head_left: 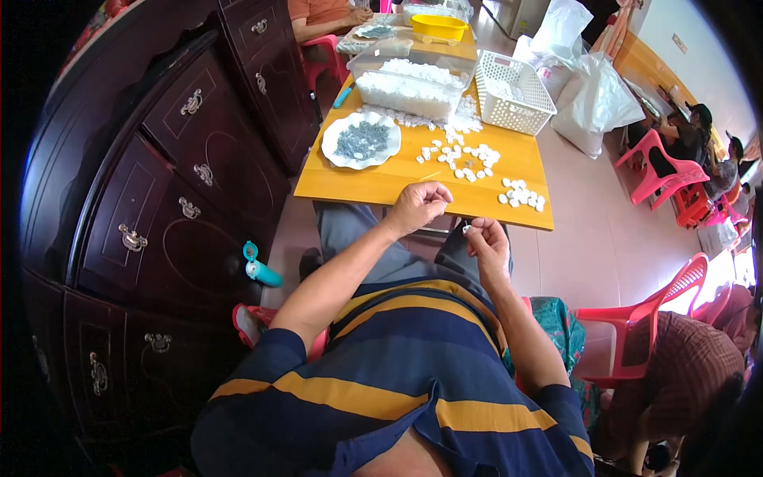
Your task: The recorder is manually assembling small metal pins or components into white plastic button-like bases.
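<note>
Yellow table (381, 184), near edge: small white piece (466, 229) pinched in right hand (486, 245); left hand (415, 207) closed, contents unclear. Assembly judged underway; precise mating needed next.

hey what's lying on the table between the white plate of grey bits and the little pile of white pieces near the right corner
In the head view, between the white plate and the corner pile lies a loose scatter of white pieces on the yellow table.

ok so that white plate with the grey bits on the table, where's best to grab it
Take the white plate by its near rim, the scalloped edge facing the person, coming in low from the front-left. The grey pieces are heaped in the middle, so the bare rim is free. Fingers under the lip and thumb on top would probably keep it level. The clear tub crowds the far side.
</note>
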A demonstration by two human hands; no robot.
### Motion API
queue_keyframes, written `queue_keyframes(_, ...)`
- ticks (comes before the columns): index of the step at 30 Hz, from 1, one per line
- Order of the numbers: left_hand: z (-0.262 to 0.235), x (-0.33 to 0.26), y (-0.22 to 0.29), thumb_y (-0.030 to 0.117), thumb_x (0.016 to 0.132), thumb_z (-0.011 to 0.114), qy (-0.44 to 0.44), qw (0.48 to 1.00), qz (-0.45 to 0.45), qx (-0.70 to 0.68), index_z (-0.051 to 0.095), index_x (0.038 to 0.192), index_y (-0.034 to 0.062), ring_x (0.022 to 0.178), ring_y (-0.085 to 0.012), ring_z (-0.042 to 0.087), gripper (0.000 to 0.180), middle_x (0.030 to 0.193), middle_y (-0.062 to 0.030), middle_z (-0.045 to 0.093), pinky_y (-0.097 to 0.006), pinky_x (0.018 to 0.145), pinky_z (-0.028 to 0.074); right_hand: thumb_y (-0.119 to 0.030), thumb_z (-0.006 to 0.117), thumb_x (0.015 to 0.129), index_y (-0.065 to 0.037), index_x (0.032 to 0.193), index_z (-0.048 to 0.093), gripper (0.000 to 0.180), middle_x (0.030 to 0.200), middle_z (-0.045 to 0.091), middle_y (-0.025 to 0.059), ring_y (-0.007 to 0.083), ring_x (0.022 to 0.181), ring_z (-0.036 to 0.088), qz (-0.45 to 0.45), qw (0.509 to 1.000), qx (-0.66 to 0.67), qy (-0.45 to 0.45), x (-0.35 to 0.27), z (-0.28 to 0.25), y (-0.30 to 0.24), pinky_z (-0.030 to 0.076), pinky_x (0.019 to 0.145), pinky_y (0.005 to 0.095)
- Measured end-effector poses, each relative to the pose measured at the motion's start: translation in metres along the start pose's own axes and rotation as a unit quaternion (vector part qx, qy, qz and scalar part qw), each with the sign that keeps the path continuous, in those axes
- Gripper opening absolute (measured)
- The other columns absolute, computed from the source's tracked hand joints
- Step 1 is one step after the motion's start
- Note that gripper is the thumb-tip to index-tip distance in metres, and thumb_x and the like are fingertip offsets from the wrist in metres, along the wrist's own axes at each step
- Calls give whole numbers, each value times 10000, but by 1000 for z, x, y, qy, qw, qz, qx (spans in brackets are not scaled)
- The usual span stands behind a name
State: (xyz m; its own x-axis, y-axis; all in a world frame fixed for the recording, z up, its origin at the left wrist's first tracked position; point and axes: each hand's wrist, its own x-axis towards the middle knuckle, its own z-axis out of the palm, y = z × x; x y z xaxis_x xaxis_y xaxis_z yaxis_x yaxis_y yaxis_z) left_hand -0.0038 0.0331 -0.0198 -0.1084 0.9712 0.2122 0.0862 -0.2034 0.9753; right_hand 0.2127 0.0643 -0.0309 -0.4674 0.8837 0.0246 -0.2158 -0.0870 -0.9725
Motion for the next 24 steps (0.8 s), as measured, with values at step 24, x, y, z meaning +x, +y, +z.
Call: queue_keyframes(24, 2, -3, 3, 79, 1004, 630, -78, 997, -9, -6, 701, 1106, -4, 682, -52, 610, 149, 867, 5, 681, -215, 623, 530, -86, 662, 975, -74, 1073, 601, 117, 835, 614, -45, 42, 659, 528, 11, 999, -21, -27, -2, 2, -3, 414, 601, 185)
